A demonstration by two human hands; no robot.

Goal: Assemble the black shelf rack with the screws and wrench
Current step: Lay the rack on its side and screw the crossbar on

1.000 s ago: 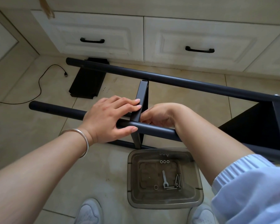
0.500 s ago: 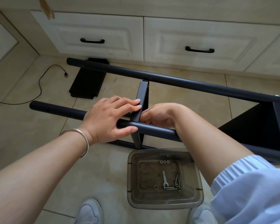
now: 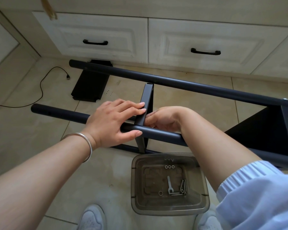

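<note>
1. Floor (image 3: 32, 130) of beige glazed tiles is filling the head view, with dark grout lines running across it and some smudges showing near the cabinets.
2. White cabinet drawers (image 3: 100, 34) with raised panels and black handles (image 3: 95, 42) are standing along the far edge, just beyond the rack.
3. A black shelf rack (image 3: 189, 85), partly built, is lying on its side on the floor; its two long round tubes are running from left to right, and a flat crossbar (image 3: 145, 97) is sitting between them.
4. The left hand (image 3: 113, 123) is lying over the nearer tube (image 3: 60, 112) with straight fingers, the fingertips pressing on the crossbar and the thumb stretching along the tube's near side; this grip is flat, curling round nothing.
5. The right hand (image 3: 165, 118) is reaching over the same tube beside the crossbar with curled fingers; what they are pinching is hidden, so I cannot tell whether it is holding anything.
6. A loose black shelf panel (image 3: 90, 87) is lying on the tiles near the left drawer.
7. A black cable (image 3: 42, 87) is snaking over the floor at the left.
8. A smoky clear plastic bin (image 3: 170, 209) is standing by the person's white shoes (image 3: 90, 218); the wrench (image 3: 169, 185), screws (image 3: 183, 188) and washers (image 3: 169, 167) are lying inside it.
9. A silver bangle (image 3: 86, 143) is circling the left wrist.
</note>
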